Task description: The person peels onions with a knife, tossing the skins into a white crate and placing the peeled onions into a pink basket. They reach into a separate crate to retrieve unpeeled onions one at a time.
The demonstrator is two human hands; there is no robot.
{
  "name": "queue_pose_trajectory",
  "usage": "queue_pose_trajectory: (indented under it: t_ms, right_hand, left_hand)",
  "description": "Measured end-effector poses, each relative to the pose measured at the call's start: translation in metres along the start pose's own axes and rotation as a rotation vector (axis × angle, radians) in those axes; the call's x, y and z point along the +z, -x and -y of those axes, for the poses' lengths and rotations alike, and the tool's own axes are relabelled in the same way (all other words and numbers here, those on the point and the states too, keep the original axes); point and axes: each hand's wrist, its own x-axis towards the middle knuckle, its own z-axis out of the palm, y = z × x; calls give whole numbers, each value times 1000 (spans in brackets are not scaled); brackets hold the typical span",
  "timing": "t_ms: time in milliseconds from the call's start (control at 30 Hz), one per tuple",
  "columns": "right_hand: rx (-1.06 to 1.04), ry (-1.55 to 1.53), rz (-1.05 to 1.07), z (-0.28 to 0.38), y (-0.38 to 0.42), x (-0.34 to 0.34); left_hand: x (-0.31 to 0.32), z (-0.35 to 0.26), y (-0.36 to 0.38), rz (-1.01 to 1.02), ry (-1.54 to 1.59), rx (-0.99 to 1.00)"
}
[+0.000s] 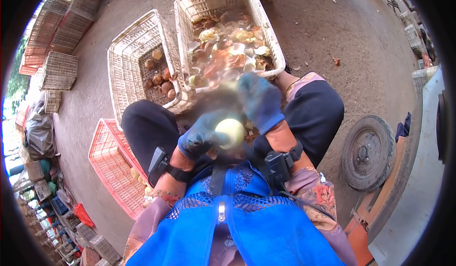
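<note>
My left hand [198, 135], in a blue glove, grips a pale, peeled round onion [231, 132] just above my lap. In a matching blue glove, my right hand [260, 100] hovers above and to the right of the onion; it is blurred, and I cannot tell what it holds. Straight ahead, a white crate [268, 30] holds a heap of brown and white peelings. To its left, a second white crate [126, 52] contains several unpeeled brown onions [158, 76].
A pink crate [110, 166] with a few peeled onions lies on the ground at my left. Stacked crates [57, 38] stand far left. A wheel [368, 152] of a vehicle is close on my right. The concrete floor is strewn with scraps.
</note>
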Motion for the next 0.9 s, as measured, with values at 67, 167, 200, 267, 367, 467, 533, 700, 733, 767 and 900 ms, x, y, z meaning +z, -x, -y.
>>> queue_pose_trajectory:
  t_ms: [67,167,200,267,367,467,533,700,733,767,900]
  right_hand:
    - [266,-361,-42,-19,2,-1]
    - [600,-291,232,-26,7,-10]
    - [504,-513,38,-33,19,3]
    - [554,-752,79,-19,27,-6]
    - [600,-1128,152,-6,44,-6]
    - [558,-1203,284,16,44,-3]
    - [634,-1306,361,43,32,-16]
    - [417,-1056,262,47,33,-6]
    - [330,-930,225,43,36,-1]
    - [243,-804,190,39,38,2]
    - [-43,-227,-16,34,38,1]
  left_hand:
    - [12,-17,2,-60,-76,61]
    - [13,-21,7,-180,-40,75]
    - [9,-14,7,-234,-37,94]
    - [14,-15,5,-281,30,165]
    - [5,-8,4,-378,-21,294]
    - [-9,1,2,-407,-29,348]
    - [-12,8,-4,-475,-439,500]
    - [-5,-4,6,-420,-195,440]
    - [-8,-3,5,-393,-148,443]
    - [-7,-2,5,-393,-148,443]
    - [7,-7,5,-471,-64,389]
